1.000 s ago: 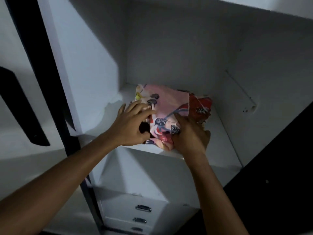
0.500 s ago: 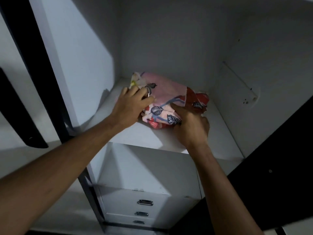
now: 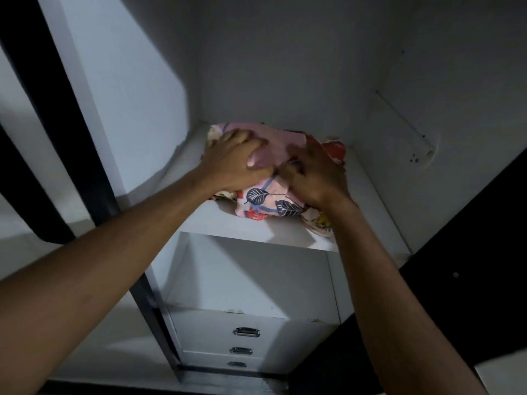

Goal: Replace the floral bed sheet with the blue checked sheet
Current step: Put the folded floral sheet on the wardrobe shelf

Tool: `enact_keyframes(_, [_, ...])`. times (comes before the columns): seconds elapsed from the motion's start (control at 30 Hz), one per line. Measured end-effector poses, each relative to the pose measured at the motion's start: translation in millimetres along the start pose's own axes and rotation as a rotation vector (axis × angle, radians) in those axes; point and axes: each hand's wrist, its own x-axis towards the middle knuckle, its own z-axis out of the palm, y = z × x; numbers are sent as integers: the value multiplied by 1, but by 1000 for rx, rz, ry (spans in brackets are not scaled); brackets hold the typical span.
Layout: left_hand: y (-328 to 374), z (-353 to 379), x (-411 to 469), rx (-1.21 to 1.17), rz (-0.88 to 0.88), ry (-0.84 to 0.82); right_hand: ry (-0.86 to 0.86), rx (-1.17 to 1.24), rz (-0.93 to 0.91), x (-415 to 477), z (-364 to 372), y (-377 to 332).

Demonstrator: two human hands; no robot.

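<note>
Observed: floral sheet (image 3: 266, 199) lay bunched on the white shelf (image 3: 256, 233) — under both hands. The left hand (image 3: 236, 163) clutched its top, fingers curled into cloth; the right hand (image 3: 316, 178) gripped the fold just beside it (drawers (image 3: 245, 332) well below).

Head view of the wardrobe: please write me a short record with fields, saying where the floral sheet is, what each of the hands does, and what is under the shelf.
item: pink floral cloth bed sheet, bunched into a bundle
place: on the white wardrobe shelf
left hand: curled over the top left of the bundle
right hand: fingers curled into the bundle's right side
below the shelf: white drawers with metal handles
blue checked sheet: not in view
light: dim
</note>
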Motion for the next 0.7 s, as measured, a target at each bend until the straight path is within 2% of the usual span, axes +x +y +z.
enact_keyframes(0.07, [-3,19,0,43,-82,-142,-137,-25,56,7,19,6])
enact_keyframes(0.1, [-5,25,-2,54,-92,-151,-147,-3,69,8,25,10])
enact_keyframes(0.2, [-4,27,-8,-2,-92,-15,-84,62,78,3,26,10])
enact_keyframes(0.33, [7,21,-19,-187,-163,259,149,116,60,-19,13,3])
enact_keyframes(0.43, [18,20,-39,-231,-168,375,259,127,-16,-57,5,-4])
enact_keyframes(0.6, [54,29,-98,-234,-179,519,297,236,-89,-124,4,1])
enact_keyframes(0.7, [82,43,-141,-185,-248,523,241,331,-179,-161,10,9])
